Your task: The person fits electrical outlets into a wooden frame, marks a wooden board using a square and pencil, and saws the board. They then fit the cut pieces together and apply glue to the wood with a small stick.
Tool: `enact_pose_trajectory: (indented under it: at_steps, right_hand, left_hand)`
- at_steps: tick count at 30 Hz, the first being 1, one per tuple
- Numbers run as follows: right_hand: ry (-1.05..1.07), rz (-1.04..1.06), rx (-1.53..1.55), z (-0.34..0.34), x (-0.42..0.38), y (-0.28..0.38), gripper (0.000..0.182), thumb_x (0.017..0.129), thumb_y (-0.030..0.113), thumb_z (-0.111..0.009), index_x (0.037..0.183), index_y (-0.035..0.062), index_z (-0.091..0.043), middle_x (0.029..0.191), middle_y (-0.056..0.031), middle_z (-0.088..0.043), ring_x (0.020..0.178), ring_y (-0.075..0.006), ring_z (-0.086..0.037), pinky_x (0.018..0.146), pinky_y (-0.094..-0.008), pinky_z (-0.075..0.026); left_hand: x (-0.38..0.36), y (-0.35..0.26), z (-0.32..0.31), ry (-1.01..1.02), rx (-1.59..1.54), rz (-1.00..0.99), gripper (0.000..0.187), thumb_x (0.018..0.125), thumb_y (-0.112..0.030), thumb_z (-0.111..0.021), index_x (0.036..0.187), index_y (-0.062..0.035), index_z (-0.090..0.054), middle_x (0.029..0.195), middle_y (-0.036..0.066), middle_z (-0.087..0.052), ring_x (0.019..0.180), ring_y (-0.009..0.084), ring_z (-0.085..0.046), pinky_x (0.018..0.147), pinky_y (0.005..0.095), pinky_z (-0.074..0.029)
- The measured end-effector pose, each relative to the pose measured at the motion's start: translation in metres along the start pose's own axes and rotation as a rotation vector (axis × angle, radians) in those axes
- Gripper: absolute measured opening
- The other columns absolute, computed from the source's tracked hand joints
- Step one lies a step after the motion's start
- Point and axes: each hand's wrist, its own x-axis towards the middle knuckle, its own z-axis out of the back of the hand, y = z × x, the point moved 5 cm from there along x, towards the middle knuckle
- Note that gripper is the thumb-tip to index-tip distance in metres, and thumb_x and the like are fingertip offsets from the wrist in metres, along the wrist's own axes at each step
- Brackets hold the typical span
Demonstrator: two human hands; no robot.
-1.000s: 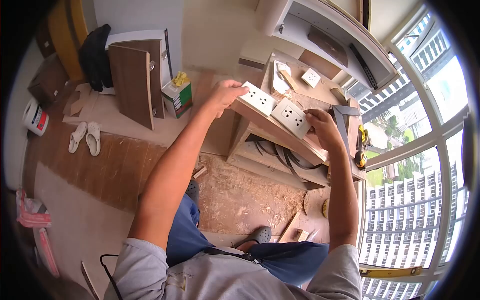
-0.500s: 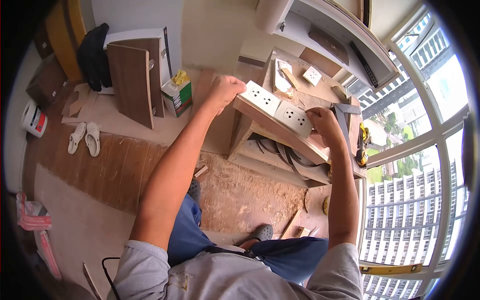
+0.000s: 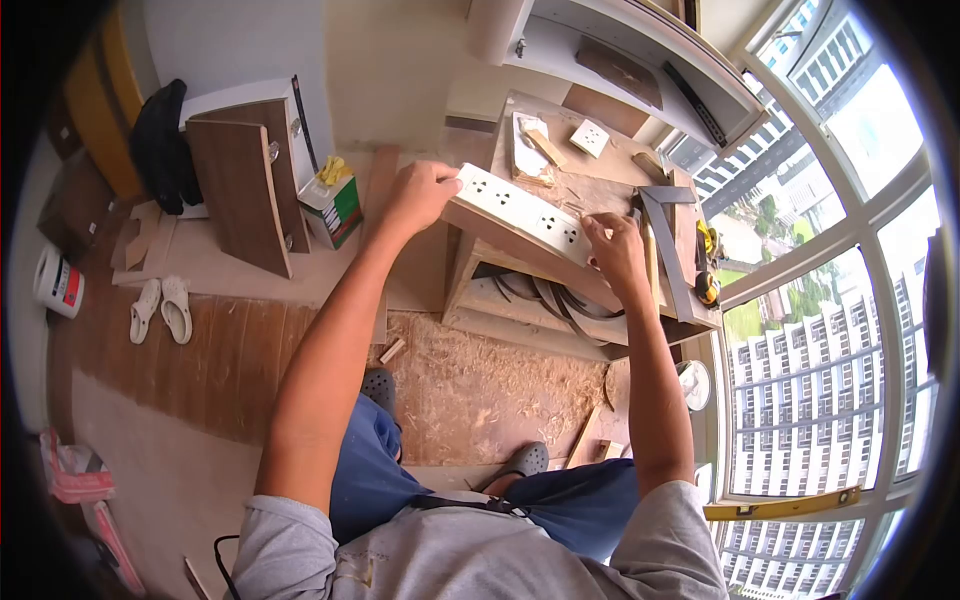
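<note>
Pinching the left socket plate (image 3: 491, 197) in my left hand (image 3: 423, 194), the right plate (image 3: 558, 230) in my right hand (image 3: 614, 246) — both end to end along the board (image 3: 540, 256) — I'd keep their edges flush.

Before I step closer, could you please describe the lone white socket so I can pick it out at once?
Find the wooden workbench beside the big window. On its top, right of a small wood strip, lies the white socket. It sits alone, unlike the two sockets in a row.
</note>
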Motion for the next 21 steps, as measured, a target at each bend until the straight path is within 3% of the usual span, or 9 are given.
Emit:
enact_pose_trajectory:
  at_steps: [2,6,11,13,16,17,18,19,21]
  right_hand:
    - [-0.141,0.154,-0.184,0.015,-0.012,0.013,0.04,0.099,0.033,-0.065,0.123,0.0015,-0.069,0.122,-0.0287,-0.061,0.108,-0.0418,-0.063,0.096,-0.0418,-0.05]
    - [-0.21,0.057,-0.077,0.066,-0.036,0.0,0.032,0.101,0.027,-0.062,0.118,0.001,-0.071,0.115,-0.027,-0.064,0.101,-0.04,-0.065,0.087,-0.0427,-0.051]
    - [-0.084,-0.078,0.366,0.057,-0.045,-0.058,0.031,0.101,0.024,-0.065,0.115,-0.002,-0.071,0.095,-0.0097,-0.074,0.086,-0.0114,-0.064,0.077,-0.0277,-0.051]
    - [-0.019,0.024,0.149,0.046,-0.058,-0.01,0.037,0.098,0.026,-0.069,0.124,-0.0001,-0.067,0.11,-0.0168,-0.07,0.095,-0.0246,-0.069,0.084,-0.0346,-0.054]
    - [0.023,0.31,-0.212,0.017,-0.057,-0.016,0.044,0.09,0.027,-0.075,0.12,-0.0026,-0.064,0.11,-0.0246,-0.066,0.1,-0.043,-0.064,0.089,-0.0458,-0.052]
    - [0.075,0.343,-0.363,0.014,-0.059,0.001,0.04,0.087,0.022,-0.075,0.115,-0.0042,-0.064,0.106,-0.0246,-0.066,0.098,-0.0421,-0.064,0.086,-0.0483,-0.051]
    - [0.072,0.339,-0.35,0.009,-0.056,0.0,0.038,0.083,0.016,-0.074,0.114,-0.0038,-0.064,0.103,-0.0243,-0.066,0.096,-0.0412,-0.064,0.082,-0.0497,-0.051]
    - [0.073,0.359,-0.288,0.008,-0.053,0.006,0.039,0.081,0.01,-0.071,0.118,-0.0034,-0.064,0.105,-0.0236,-0.067,0.094,-0.0383,-0.065,0.081,-0.0475,-0.052]
    - [0.116,0.271,-0.09,-0.003,-0.042,-0.013,0.051,0.083,0.009,-0.067,0.132,-0.0008,-0.062,0.109,-0.0221,-0.064,0.1,-0.0344,-0.064,0.086,-0.0426,-0.053]
  left_hand:
    - [-0.001,0.007,0.001,0.011,-0.043,0.016,0.037,0.09,-0.024,-0.07,0.113,0.0055,-0.073,0.11,0.022,-0.074,0.102,0.0274,-0.071,0.092,0.035,-0.051]
    - [0.011,0.034,-0.004,0.111,-0.242,0.079,0.046,0.094,-0.024,-0.07,0.132,0.0022,-0.064,0.123,0.017,-0.07,0.114,0.0221,-0.064,0.1,0.0338,-0.047]
    - [-0.002,0.009,0.006,0.212,-0.127,0.133,0.077,0.084,-0.031,-0.083,0.149,-0.0067,-0.051,0.143,0.025,-0.056,0.131,0.0296,-0.055,0.109,0.0384,-0.043]
    - [-0.002,-0.007,0.002,0.09,0.17,-0.32,0.097,0.072,-0.034,-0.091,0.154,-0.0103,-0.045,0.152,0.026,-0.047,0.14,0.0361,-0.046,0.115,0.0436,-0.037]
    - [-0.012,-0.031,-0.02,0.165,-0.139,-0.35,0.102,0.062,-0.038,-0.095,0.148,-0.0057,-0.05,0.152,0.027,-0.046,0.147,0.0401,-0.034,0.121,0.0456,-0.029]
    - [-0.011,-0.037,-0.032,0.591,-0.114,-0.006,0.101,0.059,-0.041,-0.095,0.144,-0.0065,-0.053,0.148,0.028,-0.049,0.149,0.0409,-0.028,0.123,0.0449,-0.026]
    - [-0.01,-0.035,-0.043,0.111,0.175,-0.519,0.099,0.058,-0.046,-0.095,0.142,-0.0095,-0.056,0.151,0.026,-0.046,0.15,0.0418,-0.026,0.123,0.0473,-0.025]
    - [-0.008,-0.034,-0.052,0.029,0.174,-0.596,0.11,0.051,-0.056,-0.094,0.144,-0.0134,-0.054,0.156,0.025,-0.039,0.151,0.0452,-0.022,0.124,0.0524,-0.021]
    - [0.002,-0.059,-0.067,0.262,0.216,-0.597,0.103,0.055,-0.056,-0.093,0.141,-0.0107,-0.057,0.158,0.024,-0.036,0.15,0.0428,-0.025,0.122,0.0542,-0.019]
